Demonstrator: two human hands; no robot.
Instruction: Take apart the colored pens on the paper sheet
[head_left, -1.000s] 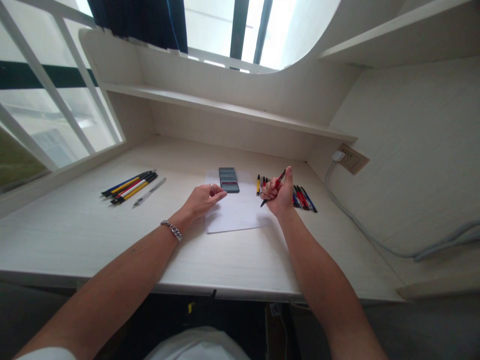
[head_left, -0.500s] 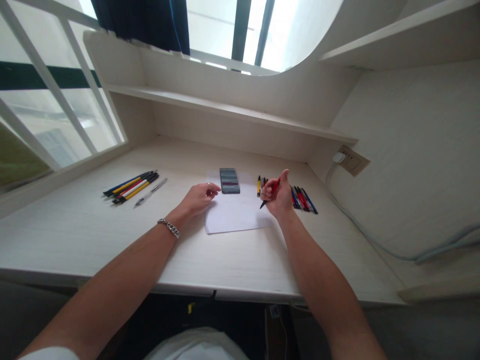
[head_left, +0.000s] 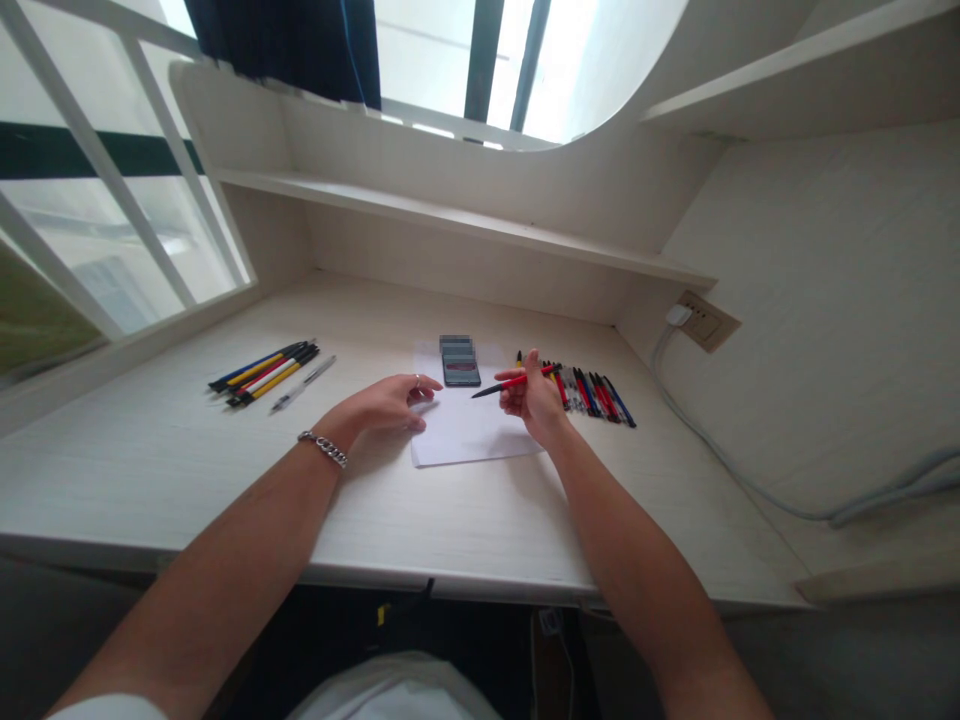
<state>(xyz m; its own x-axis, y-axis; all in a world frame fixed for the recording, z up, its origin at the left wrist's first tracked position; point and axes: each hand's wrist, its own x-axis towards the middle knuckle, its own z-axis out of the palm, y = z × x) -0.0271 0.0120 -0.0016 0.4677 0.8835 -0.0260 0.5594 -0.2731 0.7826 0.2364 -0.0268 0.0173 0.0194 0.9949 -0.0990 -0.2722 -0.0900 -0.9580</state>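
The right hand (head_left: 531,392) grips a red pen (head_left: 511,382) above a paper sheet's (head_left: 469,430) right edge, beside a row of pens (head_left: 589,395) on the surface (head_left: 150,470). The left hand (head_left: 379,403) is open at the sheet's left edge.

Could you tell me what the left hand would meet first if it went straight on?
The left hand would probably meet the phone lying on the white paper first, though depth is unclear from this view.

Your right hand (head_left: 531,392): shifted left, now over the right edge of the paper (head_left: 465,435) | your pen (head_left: 510,383): was diagonal in your fist, now lies nearly level across your fingers, tip out left over the paper | your left hand (head_left: 379,403): wrist drawn left, fingers flatter | pen row (head_left: 585,393): more now shows just beside your right hand
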